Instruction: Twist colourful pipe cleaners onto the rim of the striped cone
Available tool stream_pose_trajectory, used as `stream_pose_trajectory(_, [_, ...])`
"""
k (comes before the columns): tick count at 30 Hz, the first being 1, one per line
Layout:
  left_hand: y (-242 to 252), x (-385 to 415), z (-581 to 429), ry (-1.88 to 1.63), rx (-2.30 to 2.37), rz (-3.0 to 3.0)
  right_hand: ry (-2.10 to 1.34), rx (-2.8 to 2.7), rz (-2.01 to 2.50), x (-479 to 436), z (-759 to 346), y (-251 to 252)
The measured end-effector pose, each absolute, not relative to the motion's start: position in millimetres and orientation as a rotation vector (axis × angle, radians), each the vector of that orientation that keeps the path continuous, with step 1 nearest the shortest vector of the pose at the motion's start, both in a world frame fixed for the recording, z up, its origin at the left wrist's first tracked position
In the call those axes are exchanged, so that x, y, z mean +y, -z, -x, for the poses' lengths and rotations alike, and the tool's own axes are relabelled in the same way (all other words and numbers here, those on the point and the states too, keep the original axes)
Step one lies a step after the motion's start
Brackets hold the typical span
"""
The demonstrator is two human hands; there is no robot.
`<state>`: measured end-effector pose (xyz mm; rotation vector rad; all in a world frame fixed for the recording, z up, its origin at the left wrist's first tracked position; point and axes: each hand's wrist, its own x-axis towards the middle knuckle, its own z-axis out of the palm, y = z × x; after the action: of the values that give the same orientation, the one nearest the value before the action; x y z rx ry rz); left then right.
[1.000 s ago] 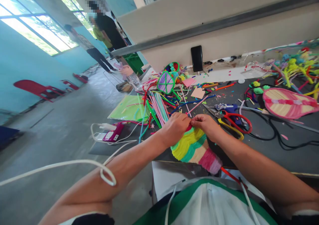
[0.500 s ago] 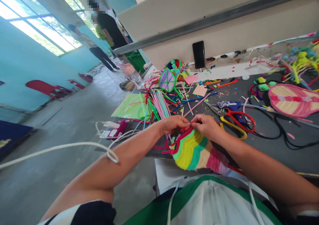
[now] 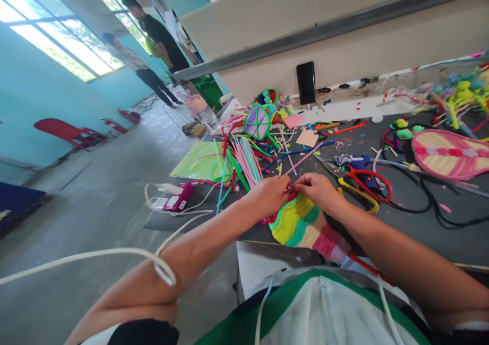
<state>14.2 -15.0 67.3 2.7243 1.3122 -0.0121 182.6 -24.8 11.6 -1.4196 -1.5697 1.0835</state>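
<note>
A striped piece made of pipe cleaners, in yellow, green, cream and pink bands, lies at the table's front edge below my hands. Along its upper edge runs a red pipe cleaner. My left hand is closed on the red pipe cleaner, its fingertips partly hidden behind the hand's back. Close beside it, my right hand pinches the same red strand between thumb and finger. A red stem sticks out of the piece's lower end, under my right forearm.
Right of my hands lie scissors with red and yellow handles and a blue glue gun. Pastel pipe cleaners lie behind my left hand. A phone leans against the wall. A white cable crosses my left forearm. People stand far left.
My left hand has turned over, its back now facing up, and covers more of the red edge. The striped piece has shifted slightly up and right.
</note>
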Motion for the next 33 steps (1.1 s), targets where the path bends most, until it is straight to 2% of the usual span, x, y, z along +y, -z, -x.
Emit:
stream_pose_trajectory(6, [-61,-19,-17,0.072,1.229,-2.888,-1.052,-1.544,1.419,-22,-185,-11])
stream_pose_trajectory(8, [-62,-14,-15,-0.005,1.281,-2.724,-1.050,-1.546,1.393,-23,-185,-12])
stream_pose_trajectory(11, [-66,-3,-12,-0.077,1.322,-2.174,-1.051,-1.558,1.366,-25,-185,-14])
stream_pose_trajectory(15, [-66,11,-5,-0.045,1.121,-1.457,-1.031,-1.587,1.351,-27,-183,-14])
stream_pose_trajectory(22, [-62,32,13,-0.117,1.003,-1.461,-1.235,-1.348,1.230,-20,-187,-9])
stream_pose_trajectory(25, [-74,42,31,-0.367,1.044,-1.484,-1.394,-1.079,1.106,-17,-193,-13])
stream_pose_trajectory(29, [-88,42,61,-0.982,1.039,-1.297,-1.480,-0.863,1.025,-14,-201,-18])
stream_pose_trajectory(33, [-77,15,72,-1.570,0.951,-1.014,-1.484,-0.719,0.894,-10,-206,-20])
